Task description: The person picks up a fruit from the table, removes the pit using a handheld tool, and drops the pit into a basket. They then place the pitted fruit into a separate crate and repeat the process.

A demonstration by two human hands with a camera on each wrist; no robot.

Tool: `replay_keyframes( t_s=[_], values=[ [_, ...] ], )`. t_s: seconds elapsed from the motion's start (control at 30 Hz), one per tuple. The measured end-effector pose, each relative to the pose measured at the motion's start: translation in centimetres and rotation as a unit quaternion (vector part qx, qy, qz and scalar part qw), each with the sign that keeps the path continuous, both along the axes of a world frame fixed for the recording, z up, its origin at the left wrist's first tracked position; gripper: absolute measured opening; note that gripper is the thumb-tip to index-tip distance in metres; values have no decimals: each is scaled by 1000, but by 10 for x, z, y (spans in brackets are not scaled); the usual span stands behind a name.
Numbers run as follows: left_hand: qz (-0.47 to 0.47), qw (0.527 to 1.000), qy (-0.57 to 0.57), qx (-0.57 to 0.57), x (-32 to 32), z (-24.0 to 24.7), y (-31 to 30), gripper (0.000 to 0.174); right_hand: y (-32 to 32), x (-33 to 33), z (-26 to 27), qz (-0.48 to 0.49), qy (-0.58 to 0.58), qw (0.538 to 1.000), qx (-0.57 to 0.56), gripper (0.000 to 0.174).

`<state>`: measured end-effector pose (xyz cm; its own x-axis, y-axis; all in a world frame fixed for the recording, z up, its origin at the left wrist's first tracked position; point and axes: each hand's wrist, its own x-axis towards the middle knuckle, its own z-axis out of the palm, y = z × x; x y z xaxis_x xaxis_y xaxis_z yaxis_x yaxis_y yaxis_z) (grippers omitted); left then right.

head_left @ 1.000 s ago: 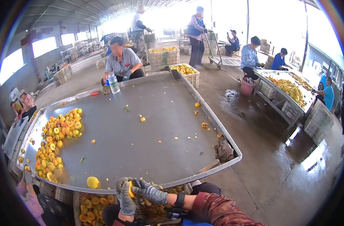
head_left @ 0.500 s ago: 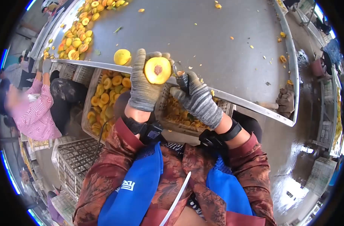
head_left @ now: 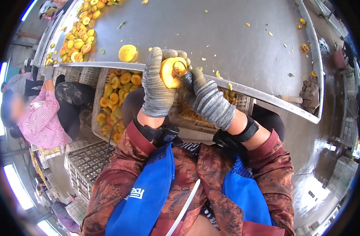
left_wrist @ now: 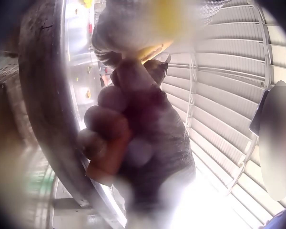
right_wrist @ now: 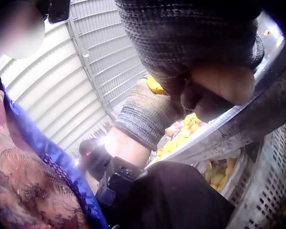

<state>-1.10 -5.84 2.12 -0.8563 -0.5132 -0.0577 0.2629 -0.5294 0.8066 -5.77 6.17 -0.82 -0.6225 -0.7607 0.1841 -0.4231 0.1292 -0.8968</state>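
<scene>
In the head view, my gloved left hand (head_left: 154,86) grips a yellow peach half (head_left: 169,77), its cut face turned towards the right hand. My gloved right hand (head_left: 213,100) holds a pitting tool (head_left: 186,80) with a dark neck and a curved metal loop. The loop sits at the middle of the cut face, where the stone hollow is. In the right wrist view, the tool's wooden handle (right_wrist: 224,82) sticks out of the right fist. Both hands are just over the table's near edge. On the metal table (head_left: 211,43), a yellow peach (head_left: 127,53) lies left of them.
A heap of cut peaches (head_left: 79,41) covers the table's left side. Below its near edge stand a crate of peach halves (head_left: 109,102) and another crate (head_left: 243,103) under my hands. A brown glove (head_left: 310,94) lies at the right corner. A person in pink stripes (head_left: 46,118) sits to the left.
The head view has tilted down from the hall to the hands. The tool's loop has moved from beside the peach half onto its cut face, and the half has turned to the right.
</scene>
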Motion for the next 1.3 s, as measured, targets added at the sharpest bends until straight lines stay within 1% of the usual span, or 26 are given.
replay_keyframes(
  t_s=[0.03,0.1,0.13,0.2,0.27,0.37,0.4,0.47,0.5,0.53,0.57,0.6,0.67,0.7,0.77,0.8,0.9,0.93,1.03,1.07,1.1,1.13,1.17,1.2,1.27,1.3],
  values=[
    [8,1000,3,-21,0,-1,1,39,0,0,3,-1,-5,1000,0,48],
    [13,999,2,-42,1,1,4,40,1,0,11,14,-78,993,89,46],
    [21,998,-11,-64,2,5,6,40,1,1,4,15,-62,997,46,46],
    [27,995,-30,-88,4,5,7,40,1,5,2,9,-47,999,23,48],
    [29,983,-15,-179,4,1,6,40,2,8,-1,0,-31,1000,1,50],
    [35,972,-30,-231,5,3,6,42,2,13,-7,-9,15,999,-31,54],
    [34,972,-33,-232,6,2,5,42,3,13,-7,-4,20,999,-36,55],
    [-20,982,7,-186,8,0,-1,26,3,14,-5,0,20,999,-42,56],
    [-21,982,2,-186,9,-8,-8,26,4,16,-3,-8,3,1000,-27,56],
    [25,912,9,-409,10,-21,-18,21,5,18,-2,-16,-14,1000,-12,56],
    [68,790,18,-609,8,-20,-17,26,4,19,-5,-18,-18,1000,-13,56],
    [64,790,16,-610,9,-16,-16,26,2,19,-10,-22,7,999,-45,56],
    [80,711,83,-693,12,-3,-11,48,3,19,-6,-21,21,997,-75,53],
    [75,712,78,-694,13,-4,-13,48,3,20,-6,-22,14,997,-75,53],
    [53,721,119,-681,11,-4,-17,27,4,23,-8,-12,-19,998,-50,52],
    [15,834,61,-547,15,4,-8,18,4,23,-7,-6,-27,998,-62,51],
    [7,852,58,-520,18,3,-3,18,10,27,7,12,-64,996,-65,50],
    [7,860,60,-507,20,2,-2,20,10,25,2,49,-78,994,-65,52],
    [7,883,73,-464,20,5,1,31,10,27,-6,50,-91,994,-27,54],
    [28,769,-36,-638,21,13,0,20,12,27,1,38,-81,995,-32,50],
    [27,768,-36,-638,21,11,-2,20,12,28,1,38,-82,995,-33,50],
    [-29,870,-23,-492,20,8,-5,16,11,28,0,39,-102,993,-38,47],
    [-83,941,-9,-328,18,5,-8,13,11,28,0,41,-122,991,-41,43],
    [-81,941,-8,-328,15,3,-9,13,11,27,1,43,-121,991,-41,43],
    [-69,957,-18,-281,8,0,-9,26,11,23,11,77,-227,971,6,40],
    [-70,956,-17,-283,7,1,-9,26,12,20,18,91,-279,955,29,38]
  ],
)
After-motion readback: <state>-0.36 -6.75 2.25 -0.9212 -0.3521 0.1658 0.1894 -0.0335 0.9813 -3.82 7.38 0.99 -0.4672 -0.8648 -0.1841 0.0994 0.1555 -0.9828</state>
